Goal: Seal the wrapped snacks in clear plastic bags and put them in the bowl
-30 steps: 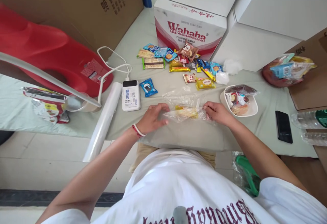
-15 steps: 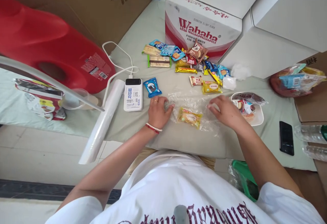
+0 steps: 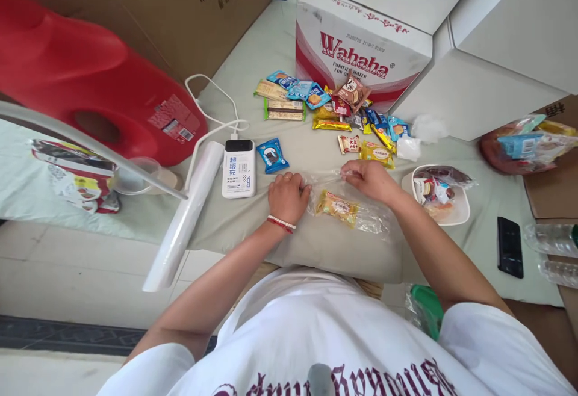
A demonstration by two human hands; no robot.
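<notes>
Clear thin plastic wrap (image 3: pixel 361 218) lies mid-frame over one yellow snack packet (image 3: pixel 336 207) on the grey-green cloth table (image 3: pixel 316 245). Left hand (image 3: pixel 288 194) presses its left edge down, fingers curled; right hand (image 3: pixel 368 178) pinches the far edge. Best pulled taut and even — no creases. One white power bank (image 3: pixel 238 168), one film roll (image 3: pixel 185 221) at left.

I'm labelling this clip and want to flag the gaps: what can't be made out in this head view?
- Whether the left hand grips the clear plastic bag or only presses it: fingers curl over the edge.
- What the right hand pinches: film too thin to see.
- Print on the yellow snack packet: too small, blurred by film.
- Contents of the white bowl: jumbled wrappers.
- Water bottles: cut off by right edge.
</notes>
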